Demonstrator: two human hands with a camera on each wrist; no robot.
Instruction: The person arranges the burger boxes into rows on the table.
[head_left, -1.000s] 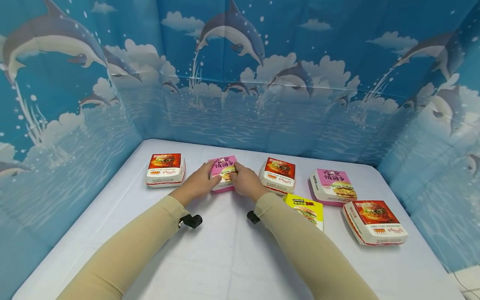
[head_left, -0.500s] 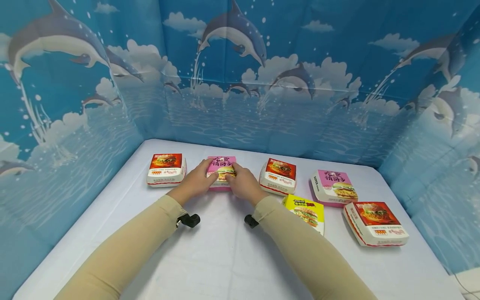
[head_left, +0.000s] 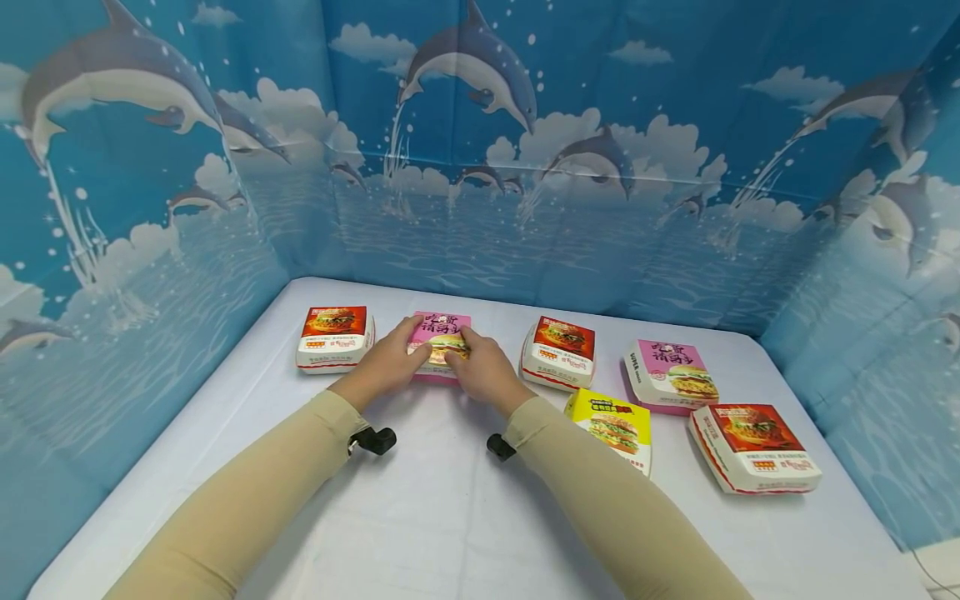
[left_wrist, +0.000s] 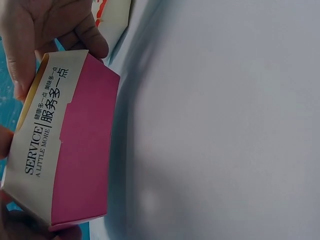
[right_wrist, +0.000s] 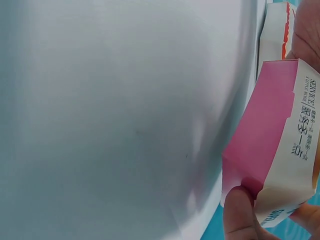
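Note:
In the head view, a pink burger box (head_left: 442,332) with a burger picture is between my two hands, near the back of the table. My left hand (head_left: 384,360) grips its left side, thumb along the front top edge. From the right, my right hand (head_left: 486,365) holds the opposite side, its thumb also on the lid. The left wrist view shows the box's magenta base (left_wrist: 85,145) and white printed front, with shadow beside it. Right fingers (right_wrist: 239,212) hold a lower corner in the right wrist view. A red-and-white burger box (head_left: 335,337) sits just left of my left hand.
Right of my hands stand another red-and-white box (head_left: 558,350), a yellow box (head_left: 613,425) partly behind my right sleeve, a second pink box (head_left: 671,375) and a further red box (head_left: 753,446). A dolphin-print curtain (head_left: 480,233) walls the white table (head_left: 427,517).
Both hands have shifted the pink box slightly left, closer to the left red box, and turned it straighter. More of the yellow box shows beside my right sleeve.

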